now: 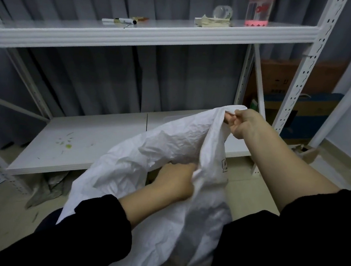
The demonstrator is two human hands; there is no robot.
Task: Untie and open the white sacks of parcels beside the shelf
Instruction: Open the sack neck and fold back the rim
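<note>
White sack (162, 174): crumpled, held up before the shelf (149, 35).
Right hand (242, 123): raised, fingers pinching the sack's top edge.
Left hand (174, 181): lower, fist bunching the fabric.
Room: grey curtain (90, 76), tiled floor (0, 208).
Upper board: pink-lidded jar (258, 9), marker (119, 20).

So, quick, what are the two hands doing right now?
Left hand: closed, gripping a bunch of the crumpled white woven sack.
Right hand: closed, pinching the sack's upper edge and holding it up.
</note>
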